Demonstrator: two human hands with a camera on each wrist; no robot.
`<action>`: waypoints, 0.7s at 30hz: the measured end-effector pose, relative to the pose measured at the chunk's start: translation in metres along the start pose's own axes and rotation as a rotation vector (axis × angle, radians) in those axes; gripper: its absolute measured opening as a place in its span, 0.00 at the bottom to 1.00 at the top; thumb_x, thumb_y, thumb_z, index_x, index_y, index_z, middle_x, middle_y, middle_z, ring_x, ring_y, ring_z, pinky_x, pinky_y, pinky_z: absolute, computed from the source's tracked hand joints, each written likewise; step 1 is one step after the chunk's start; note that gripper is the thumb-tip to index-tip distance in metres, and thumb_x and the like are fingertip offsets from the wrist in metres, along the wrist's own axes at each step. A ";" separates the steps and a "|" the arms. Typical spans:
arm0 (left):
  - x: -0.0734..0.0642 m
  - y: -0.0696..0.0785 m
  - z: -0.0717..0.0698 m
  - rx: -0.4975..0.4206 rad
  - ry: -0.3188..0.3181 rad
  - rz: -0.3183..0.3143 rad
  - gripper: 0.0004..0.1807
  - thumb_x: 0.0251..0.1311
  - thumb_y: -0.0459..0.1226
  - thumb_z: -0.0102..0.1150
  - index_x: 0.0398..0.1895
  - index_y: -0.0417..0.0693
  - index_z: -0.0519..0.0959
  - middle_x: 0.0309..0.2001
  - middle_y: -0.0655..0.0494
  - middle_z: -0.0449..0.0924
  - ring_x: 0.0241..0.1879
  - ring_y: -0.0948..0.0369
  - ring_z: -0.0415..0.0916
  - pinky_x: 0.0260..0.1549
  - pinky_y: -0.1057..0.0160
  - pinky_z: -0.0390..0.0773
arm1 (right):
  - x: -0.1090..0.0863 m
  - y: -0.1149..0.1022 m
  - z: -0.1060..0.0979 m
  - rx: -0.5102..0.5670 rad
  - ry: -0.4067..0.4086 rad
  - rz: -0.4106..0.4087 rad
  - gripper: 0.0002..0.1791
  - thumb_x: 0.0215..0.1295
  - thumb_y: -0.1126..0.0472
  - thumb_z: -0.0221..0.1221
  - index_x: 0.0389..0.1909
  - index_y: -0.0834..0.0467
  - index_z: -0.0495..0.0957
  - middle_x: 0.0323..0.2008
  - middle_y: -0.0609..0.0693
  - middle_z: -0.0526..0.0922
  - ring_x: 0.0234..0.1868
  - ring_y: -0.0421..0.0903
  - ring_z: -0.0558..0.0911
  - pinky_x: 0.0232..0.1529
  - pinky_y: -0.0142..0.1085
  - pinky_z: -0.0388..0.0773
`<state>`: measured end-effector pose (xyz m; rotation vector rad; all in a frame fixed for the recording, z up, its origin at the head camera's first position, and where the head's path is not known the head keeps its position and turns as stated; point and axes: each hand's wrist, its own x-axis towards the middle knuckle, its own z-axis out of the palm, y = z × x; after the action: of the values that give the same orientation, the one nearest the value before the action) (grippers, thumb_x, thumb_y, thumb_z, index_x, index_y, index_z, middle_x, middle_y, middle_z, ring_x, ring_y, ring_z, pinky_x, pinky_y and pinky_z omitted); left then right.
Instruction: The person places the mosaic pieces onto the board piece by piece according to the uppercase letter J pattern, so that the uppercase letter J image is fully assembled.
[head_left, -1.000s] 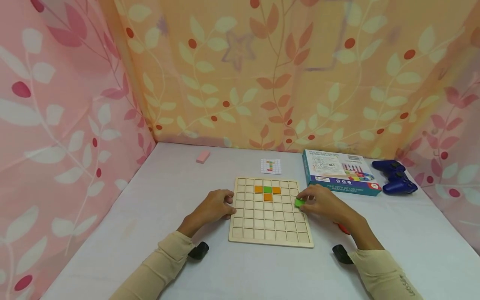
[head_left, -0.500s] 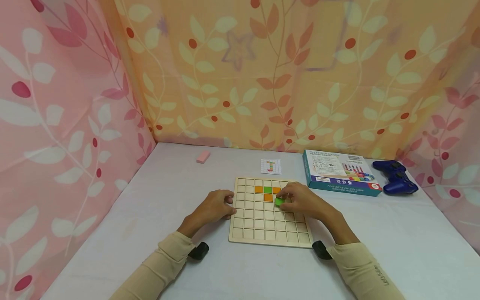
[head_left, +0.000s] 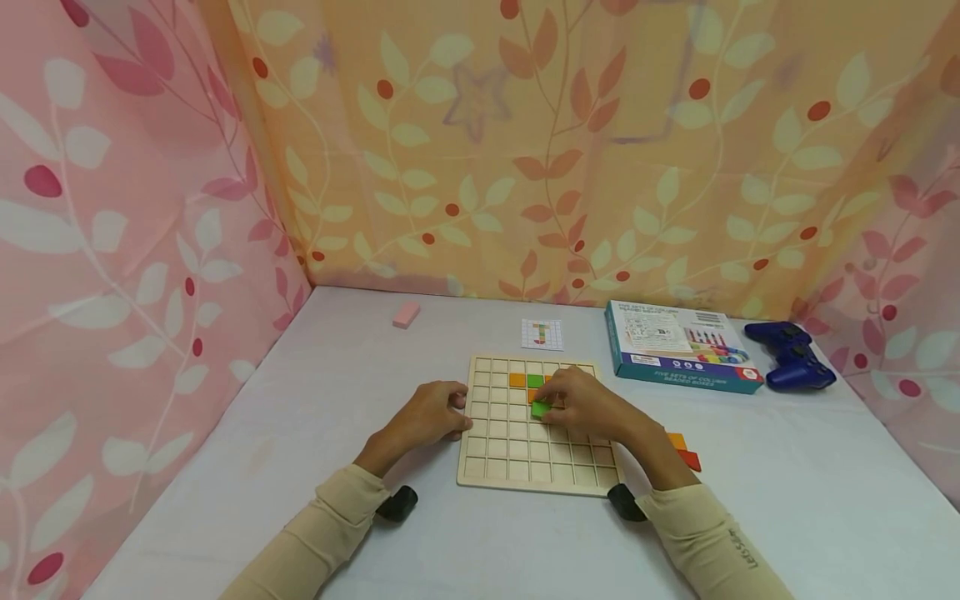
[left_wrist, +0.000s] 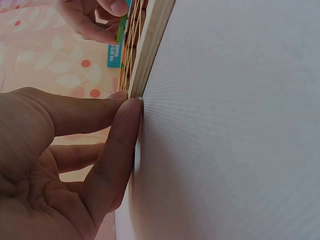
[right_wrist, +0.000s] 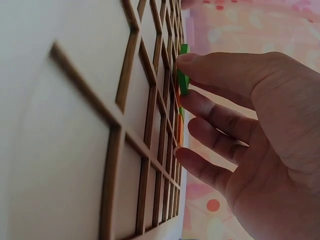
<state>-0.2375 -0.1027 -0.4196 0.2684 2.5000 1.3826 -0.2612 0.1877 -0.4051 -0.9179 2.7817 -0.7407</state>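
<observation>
A square wooden grid board point(head_left: 498, 450) lies on the white table. My right hand point(head_left: 588, 406) pinches a green square tile point(head_left: 539, 410) between thumb and fingertips, close over the board. In the right wrist view that green tile point(right_wrist: 183, 70) stands tilted at the grid. Just beyond it, an orange tile point(head_left: 517, 380) and another green tile point(head_left: 535, 381) sit in cells; further orange tiles there are partly hidden by my right fingers. My left hand point(head_left: 427, 412) holds the board's left edge, and the left wrist view shows thumb and finger point(left_wrist: 125, 125) pinching it.
Behind the board lies a small pattern card point(head_left: 542, 334). A flat teal game box point(head_left: 682, 346) and a blue game controller point(head_left: 791, 354) are at the back right, a pink block point(head_left: 407, 314) back left. Beside my right forearm lie orange point(head_left: 677, 441) and red point(head_left: 690, 460) pieces.
My right hand has carried the green tile leftward from the board's right edge to just below the lower orange tile. My left hand has stayed at the left edge.
</observation>
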 end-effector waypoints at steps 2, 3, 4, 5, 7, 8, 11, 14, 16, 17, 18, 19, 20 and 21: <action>0.000 -0.001 0.000 -0.003 0.000 0.001 0.32 0.61 0.26 0.70 0.69 0.29 0.74 0.47 0.47 0.79 0.31 0.62 0.80 0.32 0.65 0.85 | 0.001 -0.002 0.001 -0.006 -0.008 -0.007 0.13 0.66 0.60 0.72 0.50 0.54 0.91 0.40 0.43 0.85 0.46 0.45 0.75 0.48 0.38 0.75; 0.000 -0.001 0.000 -0.004 0.000 0.002 0.32 0.61 0.26 0.70 0.69 0.29 0.74 0.47 0.47 0.79 0.31 0.62 0.80 0.32 0.65 0.85 | 0.001 -0.002 0.001 -0.006 -0.013 -0.010 0.13 0.66 0.60 0.71 0.50 0.55 0.91 0.41 0.43 0.85 0.46 0.45 0.75 0.48 0.39 0.75; 0.000 -0.001 0.000 -0.006 0.000 0.002 0.32 0.61 0.26 0.70 0.69 0.29 0.74 0.47 0.47 0.79 0.31 0.61 0.80 0.33 0.65 0.86 | 0.001 -0.003 0.001 -0.011 -0.017 -0.008 0.13 0.67 0.60 0.71 0.50 0.55 0.91 0.41 0.43 0.85 0.47 0.45 0.75 0.48 0.39 0.75; 0.000 -0.001 0.000 -0.007 0.000 0.002 0.32 0.61 0.26 0.70 0.69 0.29 0.74 0.47 0.46 0.79 0.31 0.61 0.80 0.33 0.64 0.86 | 0.001 -0.004 0.001 -0.012 -0.024 0.001 0.13 0.67 0.60 0.71 0.51 0.54 0.91 0.41 0.43 0.85 0.47 0.45 0.74 0.49 0.39 0.75; 0.000 -0.001 0.000 -0.010 0.000 0.002 0.32 0.61 0.26 0.70 0.69 0.29 0.74 0.47 0.46 0.79 0.31 0.61 0.80 0.33 0.64 0.86 | 0.001 -0.005 0.001 -0.015 -0.034 0.015 0.13 0.67 0.60 0.71 0.52 0.54 0.90 0.41 0.43 0.85 0.48 0.46 0.75 0.50 0.40 0.75; 0.000 -0.001 0.000 -0.011 0.000 0.003 0.32 0.61 0.26 0.70 0.69 0.29 0.74 0.47 0.46 0.79 0.31 0.61 0.80 0.33 0.64 0.86 | 0.001 -0.005 0.001 -0.017 -0.037 0.022 0.14 0.67 0.60 0.71 0.52 0.54 0.90 0.41 0.44 0.85 0.48 0.46 0.75 0.50 0.41 0.75; -0.001 -0.001 0.000 -0.007 0.000 0.004 0.32 0.61 0.26 0.70 0.69 0.29 0.74 0.47 0.46 0.79 0.31 0.61 0.80 0.33 0.64 0.86 | 0.001 -0.005 0.001 -0.020 -0.046 0.040 0.14 0.67 0.59 0.72 0.53 0.54 0.90 0.42 0.44 0.86 0.50 0.46 0.75 0.52 0.41 0.75; -0.002 -0.001 0.000 -0.004 0.001 0.005 0.32 0.61 0.26 0.70 0.69 0.29 0.74 0.47 0.46 0.79 0.32 0.61 0.80 0.33 0.64 0.86 | 0.001 -0.005 0.001 -0.021 -0.041 0.043 0.14 0.67 0.59 0.72 0.52 0.54 0.90 0.43 0.44 0.86 0.50 0.46 0.75 0.52 0.42 0.75; -0.002 0.000 0.000 -0.002 0.001 0.003 0.31 0.61 0.26 0.70 0.69 0.30 0.74 0.47 0.47 0.79 0.31 0.61 0.80 0.33 0.64 0.86 | 0.001 -0.006 0.002 -0.018 -0.032 0.042 0.14 0.66 0.59 0.73 0.52 0.54 0.90 0.43 0.44 0.86 0.50 0.46 0.75 0.52 0.42 0.75; -0.002 0.000 0.000 -0.001 0.001 0.003 0.31 0.61 0.26 0.70 0.69 0.29 0.74 0.47 0.47 0.79 0.31 0.61 0.80 0.33 0.64 0.85 | 0.001 -0.006 0.002 -0.011 -0.028 0.041 0.14 0.66 0.60 0.73 0.52 0.54 0.90 0.42 0.44 0.86 0.50 0.46 0.75 0.52 0.42 0.75; -0.002 0.000 0.001 -0.001 0.002 0.000 0.31 0.61 0.26 0.70 0.69 0.29 0.74 0.47 0.47 0.79 0.31 0.61 0.80 0.33 0.64 0.85 | 0.001 -0.006 0.002 -0.009 -0.025 0.035 0.14 0.66 0.60 0.73 0.52 0.54 0.90 0.42 0.44 0.85 0.50 0.46 0.75 0.51 0.42 0.76; -0.002 0.000 0.001 -0.001 0.004 -0.002 0.31 0.61 0.26 0.70 0.69 0.30 0.74 0.47 0.47 0.79 0.32 0.61 0.80 0.33 0.64 0.85 | 0.000 -0.006 0.001 -0.003 -0.024 0.035 0.14 0.65 0.60 0.73 0.51 0.54 0.90 0.42 0.44 0.85 0.49 0.46 0.75 0.52 0.42 0.76; -0.002 0.000 0.001 0.000 0.005 -0.003 0.31 0.61 0.26 0.70 0.69 0.30 0.74 0.47 0.47 0.79 0.32 0.61 0.80 0.33 0.64 0.85 | 0.000 -0.006 0.001 0.002 -0.025 0.038 0.14 0.66 0.60 0.73 0.51 0.53 0.90 0.42 0.43 0.85 0.49 0.46 0.75 0.52 0.42 0.76; -0.002 0.001 0.001 0.002 0.006 -0.003 0.31 0.61 0.26 0.70 0.69 0.30 0.74 0.47 0.47 0.79 0.32 0.61 0.80 0.33 0.64 0.85 | 0.000 -0.007 0.001 0.014 -0.027 0.039 0.14 0.66 0.60 0.73 0.52 0.54 0.90 0.43 0.44 0.85 0.49 0.46 0.76 0.53 0.42 0.76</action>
<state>-0.2355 -0.1022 -0.4192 0.2606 2.5053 1.3820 -0.2571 0.1829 -0.4027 -0.8619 2.7598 -0.7352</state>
